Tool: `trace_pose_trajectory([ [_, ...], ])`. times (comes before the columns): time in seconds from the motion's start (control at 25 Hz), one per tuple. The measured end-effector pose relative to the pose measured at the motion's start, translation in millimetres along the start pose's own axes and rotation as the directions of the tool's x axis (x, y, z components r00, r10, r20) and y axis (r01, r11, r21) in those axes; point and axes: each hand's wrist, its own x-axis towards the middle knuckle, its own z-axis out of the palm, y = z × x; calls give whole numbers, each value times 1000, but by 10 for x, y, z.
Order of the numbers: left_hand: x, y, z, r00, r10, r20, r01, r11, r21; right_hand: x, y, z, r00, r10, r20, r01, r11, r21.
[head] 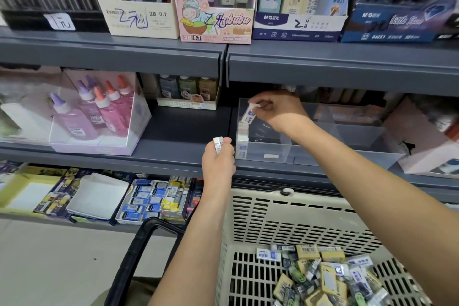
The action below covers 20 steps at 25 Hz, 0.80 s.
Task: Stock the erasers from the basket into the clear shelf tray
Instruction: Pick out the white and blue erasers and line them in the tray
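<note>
Head view shows the right hand reaching over the near-left compartment of the clear shelf tray. Its fingers pinch a white-and-blue eraser by the top end, so it hangs tilted above the pieces in that compartment. The left hand hovers just left of the tray's near corner, fingers curled round a second eraser held upright.

To do this step well, I judge the right hand should lower its piece until it meets the stocked erasers against the left wall. It should square the piece to them, label facing the same way, and only then let go. A drop from height would likely leave it askew or topple the row. The left hand's piece can go into the same compartment.

Counted: one eraser in each hand, two in all. At least two sit in the tray, though the clear walls and reflections prevent an exact number. One tray. One basket at near right holds a loose heap of erasers, too many to count, in white-blue, yellow and a few green wrappers.
</note>
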Motion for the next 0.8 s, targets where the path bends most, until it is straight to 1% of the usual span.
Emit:
trace_pose_trajectory([
  [0.12, -8, -6, -8, 1000, 14, -1, -14, 1000, 24, 4, -23, -24, 1000, 4, 28, -4, 1000, 4],
  [0.2, -9, -10, -4, 1000, 13, 7, -14, 999, 41, 5, -30, -29, 1000, -2, 21, 2, 1000, -12],
  [0.44, 5, -17, -9, 1000, 7, 13, -8, 999, 54, -7, 16, -62, 997, -11, -80, 3, 996, -92],
  [0.56, 18, -34, -9, 1000, 10, 15, -11, 998, 57, -15, 62, -34, 999, 4, -50, -13, 986, -166],
  [0.72, 46, -62, -28, 1000, 27, 6, -27, 999, 47, -16, 70, 67, 999, 17, -31, -22, 986, -165],
  [0.8, 104, -43, -24, 997, 80, -21, -78, 991, 105, -18, 93, 93, 1000, 28, -6, -28, 987, -157],
])
